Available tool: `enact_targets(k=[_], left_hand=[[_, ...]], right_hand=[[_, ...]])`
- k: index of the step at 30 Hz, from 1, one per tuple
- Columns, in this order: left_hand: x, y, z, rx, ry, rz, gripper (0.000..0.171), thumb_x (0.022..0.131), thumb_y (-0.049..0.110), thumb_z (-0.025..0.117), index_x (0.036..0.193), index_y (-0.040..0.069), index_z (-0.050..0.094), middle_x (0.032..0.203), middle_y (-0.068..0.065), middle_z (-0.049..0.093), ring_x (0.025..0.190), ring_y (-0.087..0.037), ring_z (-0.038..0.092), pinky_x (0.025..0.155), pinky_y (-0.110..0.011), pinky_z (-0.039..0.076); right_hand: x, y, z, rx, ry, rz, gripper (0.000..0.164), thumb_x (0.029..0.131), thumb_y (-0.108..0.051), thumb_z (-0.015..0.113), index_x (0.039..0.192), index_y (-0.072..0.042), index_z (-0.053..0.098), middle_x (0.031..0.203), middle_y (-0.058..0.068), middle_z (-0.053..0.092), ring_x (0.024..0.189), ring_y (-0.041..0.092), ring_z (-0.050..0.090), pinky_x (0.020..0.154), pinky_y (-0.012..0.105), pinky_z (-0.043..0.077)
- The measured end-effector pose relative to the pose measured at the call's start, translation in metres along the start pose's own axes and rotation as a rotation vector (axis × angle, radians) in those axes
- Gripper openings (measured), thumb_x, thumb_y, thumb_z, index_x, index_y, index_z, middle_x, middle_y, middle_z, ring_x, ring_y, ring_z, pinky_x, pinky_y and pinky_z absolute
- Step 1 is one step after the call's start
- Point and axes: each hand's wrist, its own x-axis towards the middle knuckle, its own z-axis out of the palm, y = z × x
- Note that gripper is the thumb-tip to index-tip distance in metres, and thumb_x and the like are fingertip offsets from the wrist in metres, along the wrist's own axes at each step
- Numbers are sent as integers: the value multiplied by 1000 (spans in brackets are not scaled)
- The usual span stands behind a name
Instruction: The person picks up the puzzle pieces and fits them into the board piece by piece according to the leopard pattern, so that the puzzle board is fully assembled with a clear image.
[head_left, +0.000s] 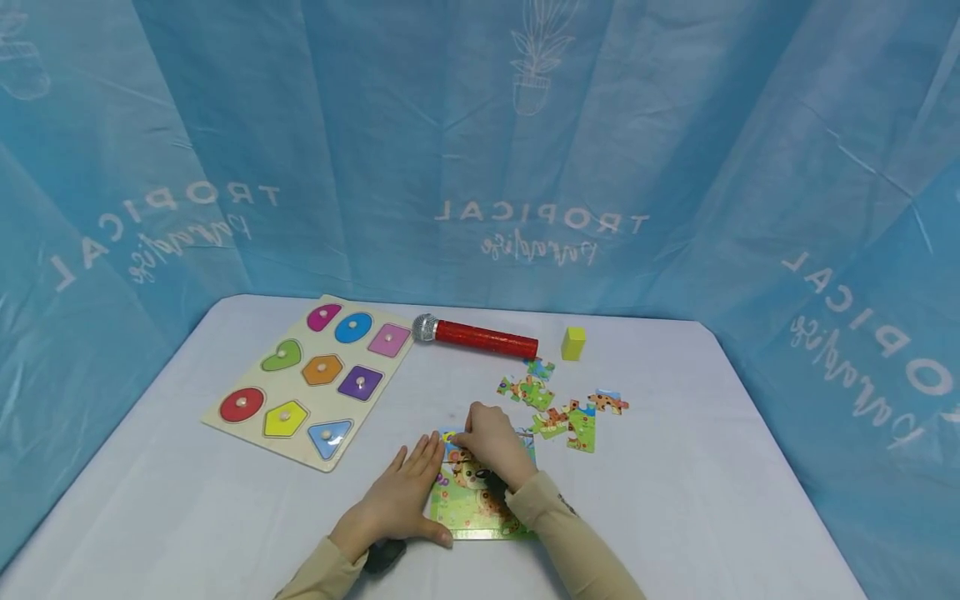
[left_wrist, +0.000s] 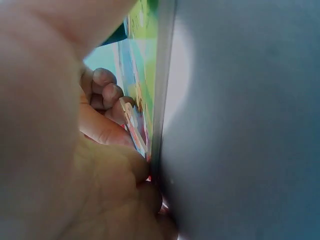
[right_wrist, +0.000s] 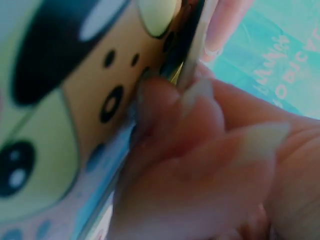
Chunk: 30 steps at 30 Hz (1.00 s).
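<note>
A jigsaw puzzle (head_left: 468, 512) with a spotted cartoon animal on green lies in front of the person. My left hand (head_left: 401, 496) rests beside its left edge, fingers straight, thumb by the lower left corner. Over the upper left of the picture, my right hand (head_left: 495, 442) pinches a puzzle piece (left_wrist: 131, 120), tilted against the board in the left wrist view. The right forearm hides much of the puzzle's right side. Close up in the right wrist view are curled fingers (right_wrist: 195, 170) against the printed picture; the held piece cannot be told apart there.
Several loose puzzle pieces (head_left: 581, 427) lie right of and behind the puzzle. A red microphone (head_left: 487, 337) and a yellow block (head_left: 573, 343) stand farther back. A shape board (head_left: 296, 392) with knobbed pieces lies on the left. Blue curtains (head_left: 480, 150) surround the white table (head_left: 675, 500).
</note>
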Motion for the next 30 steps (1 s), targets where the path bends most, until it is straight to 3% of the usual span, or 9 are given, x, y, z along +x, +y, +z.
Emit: enact_targets(k=[7,10,20,27,30], left_hand=[[1,-1,2,8,7,7,129,62,62,79,150,-9,18,160,-27,12,149,-42,13,119,-60,13],[1,-1,3,14,11,5,130,62,64,79,151,-8,18,160,-26,12,149,-41,13,120,-60,13],[-1,-1,1,24,-1,-3,128,63,63,79,150,-9,19,160,-27,12,149,-42,13,119,-60,14],[0,-1,-1,23,-5,-3,128,63,63,79,150,-9,18,160,-27,12,149,-42,12,119,-60,13],[1,-1,0,24,-10,-12,129,62,64,79,151,-8,18,160,-26,12,150,-41,12,120,-59,13]], right_hand=[[0,-9,8,-177,72,33,41,79,-35,80,88,1,62,70,12,65,57,21,62,47,29,50],[1,-11,8,-198,87,31,44,77,-37,80,88,2,64,71,14,66,58,24,65,48,30,52],[0,-4,-4,-32,-48,-37,19,83,-10,74,76,-7,56,64,3,57,45,12,51,47,23,44],[2,0,-7,-98,-30,-8,24,81,-21,77,71,-7,61,62,2,60,48,12,51,45,23,42],[3,15,-20,-36,-28,32,24,85,-27,74,75,-9,60,64,2,59,50,12,51,46,24,40]])
